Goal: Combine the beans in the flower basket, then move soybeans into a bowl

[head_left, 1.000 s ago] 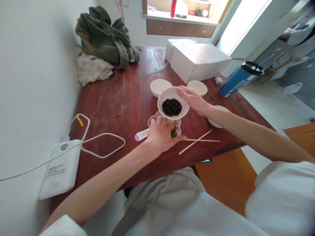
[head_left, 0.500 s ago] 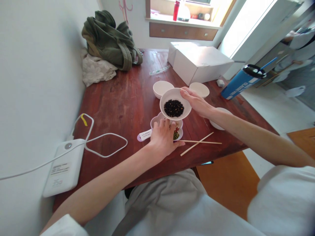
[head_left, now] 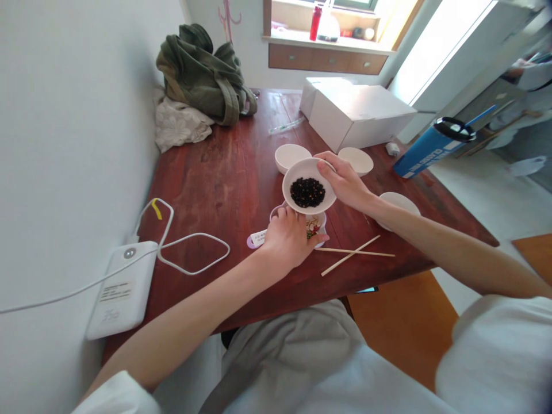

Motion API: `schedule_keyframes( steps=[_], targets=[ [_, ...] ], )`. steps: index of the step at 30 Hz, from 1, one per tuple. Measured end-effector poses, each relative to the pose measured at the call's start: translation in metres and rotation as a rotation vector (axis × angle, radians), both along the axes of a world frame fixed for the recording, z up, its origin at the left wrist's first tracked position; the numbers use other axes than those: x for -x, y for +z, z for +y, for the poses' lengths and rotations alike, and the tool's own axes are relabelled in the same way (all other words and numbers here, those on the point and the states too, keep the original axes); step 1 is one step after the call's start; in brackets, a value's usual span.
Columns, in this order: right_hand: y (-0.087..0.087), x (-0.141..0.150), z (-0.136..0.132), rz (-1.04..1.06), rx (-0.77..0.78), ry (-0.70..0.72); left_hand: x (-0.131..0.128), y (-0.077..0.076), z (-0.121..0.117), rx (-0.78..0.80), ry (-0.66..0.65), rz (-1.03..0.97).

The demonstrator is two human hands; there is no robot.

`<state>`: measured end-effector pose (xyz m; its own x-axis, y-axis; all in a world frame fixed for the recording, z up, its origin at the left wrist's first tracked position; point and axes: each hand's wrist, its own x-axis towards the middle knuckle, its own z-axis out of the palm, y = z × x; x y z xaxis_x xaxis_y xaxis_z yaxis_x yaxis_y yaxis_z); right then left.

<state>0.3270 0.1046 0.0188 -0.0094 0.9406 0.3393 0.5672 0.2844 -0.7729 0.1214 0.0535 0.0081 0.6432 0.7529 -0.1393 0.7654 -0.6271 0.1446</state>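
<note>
My right hand [head_left: 345, 181] grips the right rim of a white bowl [head_left: 287, 190] and tilts it toward me. Inside lie many small black beans [head_left: 307, 192]. Below the bowl, a pale purple-edged divided dish [head_left: 324, 217] rests on the table, with a labelled handle [head_left: 257, 238] pointing left. Mixed bits, some green and red, show in its right side. My left hand [head_left: 288, 238] is over the dish, palm down, thumb stretched out to the right. Its fingertips reach to the bowl's lower edge and are partly hidden. Two crossed chopsticks [head_left: 351, 253] lie to the right of the dish.
Two white bowls [head_left: 290, 156] [head_left: 357, 161] stand behind, and another white bowl [head_left: 407, 202] sits under my right forearm. Farther back are a white box [head_left: 360, 112], a blue tumbler [head_left: 425, 150] and a green bag [head_left: 202, 75]. A power bank [head_left: 123, 293] with a cable is at left.
The whole view has shifted slightly. My left thumb has moved up over the edge of the dish. The right hand still holds the tilted bowl, with the beans inside.
</note>
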Motion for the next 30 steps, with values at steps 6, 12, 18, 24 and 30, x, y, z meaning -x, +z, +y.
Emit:
schedule_keyframes(
  steps=[6,12,18,24,30],
  targets=[
    [-0.003,-0.004,-0.001,-0.014,0.011,-0.02,-0.003,-0.004,0.002,-0.021,-0.002,-0.04],
    [-0.003,-0.002,-0.002,0.006,0.008,0.022,0.004,0.008,-0.005,0.009,-0.088,-0.023],
    [-0.008,0.002,-0.004,0.032,0.009,0.034,0.032,0.06,-0.002,0.178,-0.169,0.094],
    [-0.011,0.006,-0.01,-0.052,-0.101,0.017,0.059,0.09,0.029,0.051,-0.062,0.285],
    [-0.013,0.019,-0.023,-0.284,-0.221,-0.006,0.055,0.083,0.044,0.081,0.042,0.338]
  ],
)
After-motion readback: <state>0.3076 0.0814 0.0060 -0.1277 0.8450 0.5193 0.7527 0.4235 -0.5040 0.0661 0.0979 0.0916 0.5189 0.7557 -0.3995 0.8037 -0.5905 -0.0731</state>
